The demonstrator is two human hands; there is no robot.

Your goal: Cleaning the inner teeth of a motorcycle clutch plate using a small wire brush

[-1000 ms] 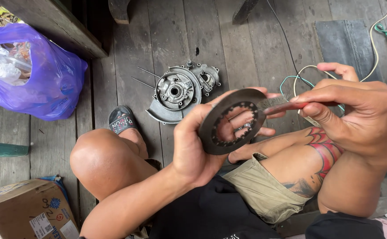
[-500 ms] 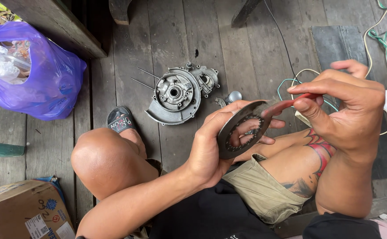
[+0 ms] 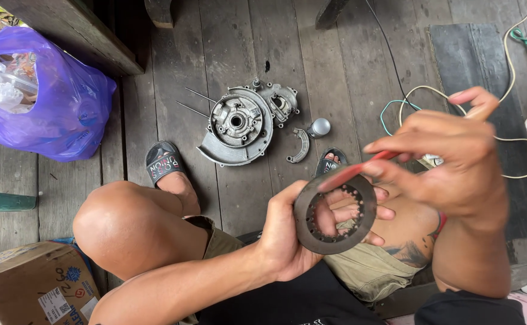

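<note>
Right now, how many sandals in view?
2. One black sandal is on the foot left of the engine casing. The other sandal is just above the toothed ring in the left hand, mostly hidden.

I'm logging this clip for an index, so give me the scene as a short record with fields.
left hand: left hand holds a dark toothed ring, fingers through its middle
right hand: right hand pinches a red tool laid on the ring's upper rim
floor: wooden planks
ahead: metal engine cover, curved metal piece, small bulb
left side: purple bag, cardboard box
right side: cables
</note>
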